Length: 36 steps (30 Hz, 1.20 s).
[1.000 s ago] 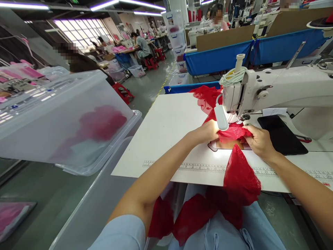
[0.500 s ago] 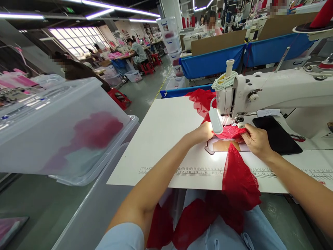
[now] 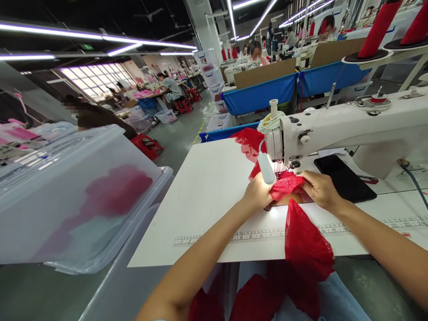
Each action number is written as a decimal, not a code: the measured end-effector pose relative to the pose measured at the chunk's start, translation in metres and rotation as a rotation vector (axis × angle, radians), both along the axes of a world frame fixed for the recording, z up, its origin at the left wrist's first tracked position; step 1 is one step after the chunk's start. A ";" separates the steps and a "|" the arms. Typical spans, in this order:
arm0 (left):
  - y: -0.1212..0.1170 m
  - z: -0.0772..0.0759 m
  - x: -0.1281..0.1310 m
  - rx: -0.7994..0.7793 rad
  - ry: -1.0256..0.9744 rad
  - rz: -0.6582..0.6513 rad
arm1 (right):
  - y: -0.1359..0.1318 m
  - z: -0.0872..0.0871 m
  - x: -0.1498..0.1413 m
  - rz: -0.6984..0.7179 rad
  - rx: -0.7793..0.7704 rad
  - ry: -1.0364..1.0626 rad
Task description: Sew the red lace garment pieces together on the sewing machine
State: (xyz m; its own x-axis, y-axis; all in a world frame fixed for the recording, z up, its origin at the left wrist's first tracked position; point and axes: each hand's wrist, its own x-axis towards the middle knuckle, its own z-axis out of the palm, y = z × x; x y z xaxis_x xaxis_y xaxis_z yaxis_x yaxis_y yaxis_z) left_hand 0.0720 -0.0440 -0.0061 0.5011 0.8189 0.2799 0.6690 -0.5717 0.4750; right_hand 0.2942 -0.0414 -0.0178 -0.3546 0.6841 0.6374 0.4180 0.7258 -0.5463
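Red lace fabric (image 3: 286, 185) is stretched between my two hands, just in front of the needle area of a white sewing machine (image 3: 334, 127). My left hand (image 3: 259, 191) grips its left edge, with the fingertips partly hidden behind the small white lamp (image 3: 266, 168). On the other side my right hand (image 3: 319, 189) pinches the right edge between thumb and fingers. More of the sheer red fabric (image 3: 249, 145) lies behind on the table to the left of the machine head. Another red piece (image 3: 306, 240) hangs over the front edge onto my lap.
A black phone (image 3: 346, 178) lies right of my right hand on the white table (image 3: 207, 191), which carries a printed ruler (image 3: 250, 236). Translucent plastic bins (image 3: 83, 200) stand at the left. Red thread cones (image 3: 379, 29) rise at upper right. Other people sit at machines farther back.
My view has tilted up and shifted slightly right. Both hands have drawn the lace a little toward me, and more of it shows between them. Both keep their hold.
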 end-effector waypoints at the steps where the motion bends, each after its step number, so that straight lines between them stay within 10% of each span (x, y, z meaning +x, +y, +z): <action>1: -0.001 -0.003 -0.001 0.033 0.031 -0.004 | 0.000 0.000 0.002 0.014 0.032 -0.033; 12: -0.009 -0.027 -0.007 0.617 0.373 -0.059 | -0.001 -0.017 0.016 0.081 0.121 -0.296; 25: -0.019 -0.017 -0.002 0.625 0.475 -0.085 | -0.007 -0.008 0.007 -0.014 0.296 -0.643; 36: -0.022 -0.014 -0.008 0.478 0.488 -0.083 | -0.006 -0.007 0.001 -0.086 0.105 -0.693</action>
State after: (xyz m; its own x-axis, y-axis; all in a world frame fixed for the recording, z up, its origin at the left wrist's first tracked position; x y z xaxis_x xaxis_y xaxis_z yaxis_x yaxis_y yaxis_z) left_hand 0.0645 -0.0660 -0.0200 0.7170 0.6154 0.3273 0.6875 -0.7018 -0.1866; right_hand 0.2956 -0.0474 -0.0252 -0.6503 0.6750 0.3486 0.7025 0.7089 -0.0621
